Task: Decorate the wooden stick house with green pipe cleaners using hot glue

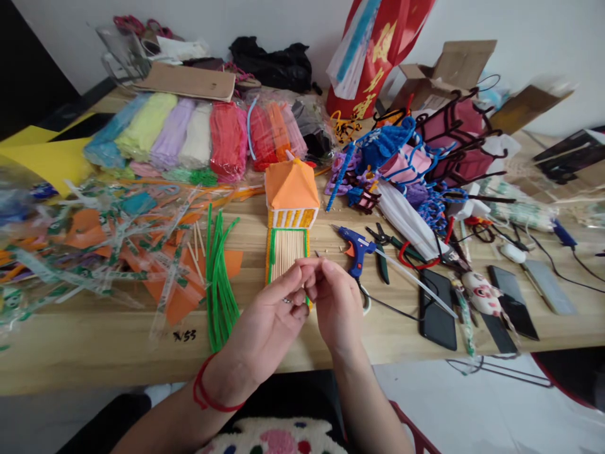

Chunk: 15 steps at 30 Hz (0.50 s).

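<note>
Left hand [265, 316] and right hand [338, 304], fingers [288, 282] together, above orange-roofed model's [289, 238] near end

The one view looks from the person's head, forward and down across the table [108, 340]. It is close: the left hand [269, 315] and right hand [338, 309] stand large just below the frame's centre, their forearms [170, 410] running in from the bottom edge. The wearer's patterned top [278, 441] shows at bottom centre, floor [425, 403] at lower right. The pale wall [198, 19] closes off the top. The table spans the frame's full width, its near edge sitting lower at left than at right.
</note>
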Motion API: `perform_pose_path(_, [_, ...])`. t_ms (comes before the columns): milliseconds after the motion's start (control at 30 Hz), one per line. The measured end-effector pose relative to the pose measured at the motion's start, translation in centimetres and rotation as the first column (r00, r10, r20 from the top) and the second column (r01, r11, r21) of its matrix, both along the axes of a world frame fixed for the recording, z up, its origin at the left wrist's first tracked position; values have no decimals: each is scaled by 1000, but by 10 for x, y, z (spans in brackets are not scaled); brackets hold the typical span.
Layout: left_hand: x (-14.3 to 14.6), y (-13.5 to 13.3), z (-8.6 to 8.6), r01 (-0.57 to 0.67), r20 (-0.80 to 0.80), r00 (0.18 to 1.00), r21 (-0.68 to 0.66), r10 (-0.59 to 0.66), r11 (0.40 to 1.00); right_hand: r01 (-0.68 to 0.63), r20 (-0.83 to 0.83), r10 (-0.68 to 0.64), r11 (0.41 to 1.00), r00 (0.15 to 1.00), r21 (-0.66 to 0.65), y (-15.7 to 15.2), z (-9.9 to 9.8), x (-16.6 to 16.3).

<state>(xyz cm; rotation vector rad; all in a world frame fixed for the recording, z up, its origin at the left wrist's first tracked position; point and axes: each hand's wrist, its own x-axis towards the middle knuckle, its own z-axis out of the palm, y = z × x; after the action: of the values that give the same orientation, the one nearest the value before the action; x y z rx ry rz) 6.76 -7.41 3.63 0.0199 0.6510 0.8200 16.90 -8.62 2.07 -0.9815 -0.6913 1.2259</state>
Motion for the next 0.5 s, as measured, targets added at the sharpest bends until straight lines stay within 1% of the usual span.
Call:
perform_pose_path(133, [0,2,1,1,-16,1000,5,-1,1000,14,121,-20,999,992,51,-2,1,-2])
perform_pose_path(233, [1,1,1,10,-71,997,21,-8,1000,43,235,-53,998,971,47,-3,2,-7])
perform_pose_path(300, [2,0,1,15,-97,995,39,-11,999,77,263,-88,996,961,51,-2,3,-11])
perform_pose_path(433, [3,-3,1,21,-101,995,88,-12,996,156,265,-173,984,949,85,1,1,-19])
perform_pose_path(500, [4,-4,0,25,-94,995,103,-16,994,230,305,-249,968,919,98,3,1,-23])
